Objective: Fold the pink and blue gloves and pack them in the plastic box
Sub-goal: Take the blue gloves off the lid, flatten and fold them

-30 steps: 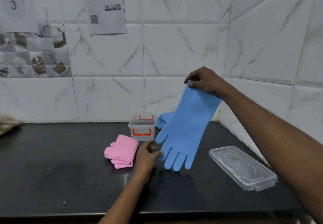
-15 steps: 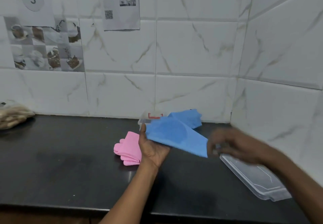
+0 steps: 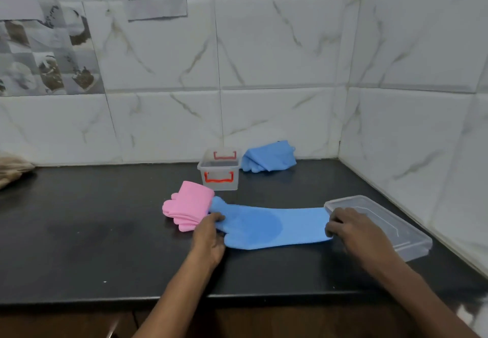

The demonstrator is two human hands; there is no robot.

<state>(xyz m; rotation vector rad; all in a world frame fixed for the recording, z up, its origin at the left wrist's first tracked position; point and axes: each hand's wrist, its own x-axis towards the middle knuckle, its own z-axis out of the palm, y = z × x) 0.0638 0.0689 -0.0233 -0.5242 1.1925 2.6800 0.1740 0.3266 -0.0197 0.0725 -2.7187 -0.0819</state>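
Blue glove [image 3: 266, 225] flat: finger end in L hand [image 3: 208, 234] pinch, cuff in R hand [image 3: 353, 229] pinch.

Bench [image 3: 79, 245] runs along the back wall, with a side wall at the right. Box [image 3: 220, 179] stands mid-bench, near the back wall. Bundled glove [image 3: 269, 156] lies just right of the box, against the wall. Folded gloves [image 3: 188, 205] lie front-left of the box. Flat glove [image 3: 266, 225] is stretched left to right in front of these, its left end touching the folded gloves and its right end reaching the lid [image 3: 396, 221]. Left hand [image 3: 208, 234] holds the flat glove's left end, right hand [image 3: 351, 228] its right end.
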